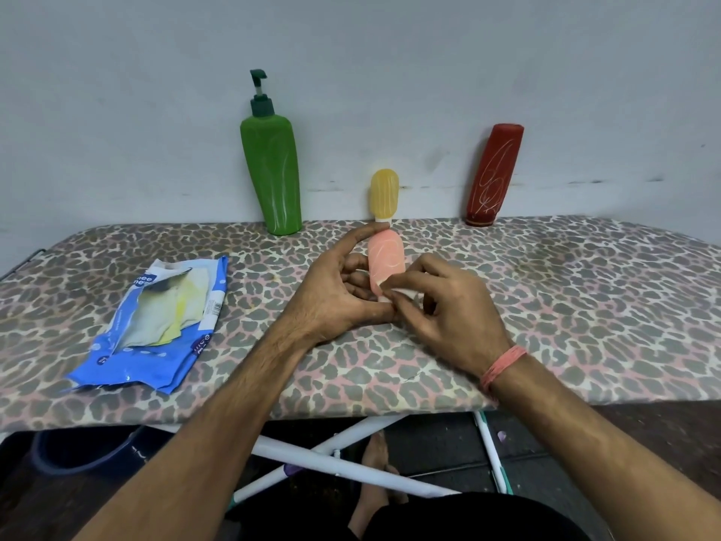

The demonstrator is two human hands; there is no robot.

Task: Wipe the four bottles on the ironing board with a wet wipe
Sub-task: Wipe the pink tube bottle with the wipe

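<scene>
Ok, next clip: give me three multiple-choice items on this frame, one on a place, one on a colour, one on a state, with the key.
1. Where is the wipes pack?
A. left part of the board
B. right part of the board
C. on the floor

2. What colour is the pump bottle?
A. red
B. yellow
C. green

3. What is the left hand doing?
A. lying flat on the board
B. holding the pink bottle
C. gripping the pack

Key: 1 A, the pack lies left of both hands. 2 C, the pump top sits on the green one by the wall. 3 B, its fingers curl round the pink bottle while the right hand pinches a wipe against it.
</scene>
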